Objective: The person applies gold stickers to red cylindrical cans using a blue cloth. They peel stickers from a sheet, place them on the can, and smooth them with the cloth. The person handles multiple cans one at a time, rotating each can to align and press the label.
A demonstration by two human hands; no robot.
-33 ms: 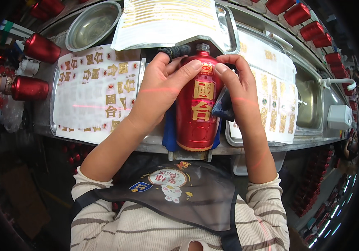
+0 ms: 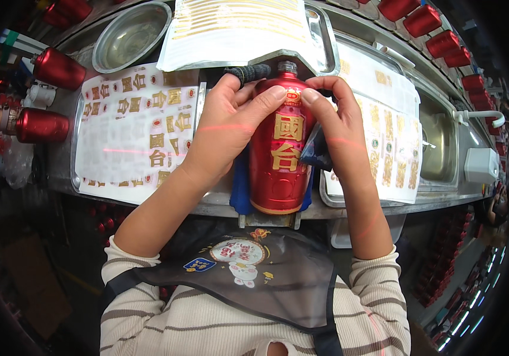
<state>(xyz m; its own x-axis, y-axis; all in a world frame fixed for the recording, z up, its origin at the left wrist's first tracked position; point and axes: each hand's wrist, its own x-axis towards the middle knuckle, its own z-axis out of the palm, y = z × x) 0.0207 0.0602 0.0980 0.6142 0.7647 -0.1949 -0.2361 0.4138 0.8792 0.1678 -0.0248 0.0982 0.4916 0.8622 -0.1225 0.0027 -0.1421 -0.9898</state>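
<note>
A red bottle (image 2: 278, 172) with gold characters lies neck away from me in a blue cradle (image 2: 241, 190) at the front edge of a metal bench. My left hand (image 2: 227, 124) wraps over the bottle's upper left side, fingertips pressed on its shoulder beside a small round label. My right hand (image 2: 340, 118) touches the shoulder from the right with its fingertips. Tucked in that hand's palm against the bottle's side is a dark blue pad (image 2: 316, 151). A black ribbed grip (image 2: 248, 73) sits just behind the neck.
Sheets of gold and red stickers lie to the left (image 2: 130, 130), right (image 2: 391, 142) and behind (image 2: 236, 29). A steel bowl (image 2: 130, 35) stands at the back left. Two red bottles (image 2: 58, 68) lie at the left; a row of red bottles (image 2: 438, 35) runs along the back right.
</note>
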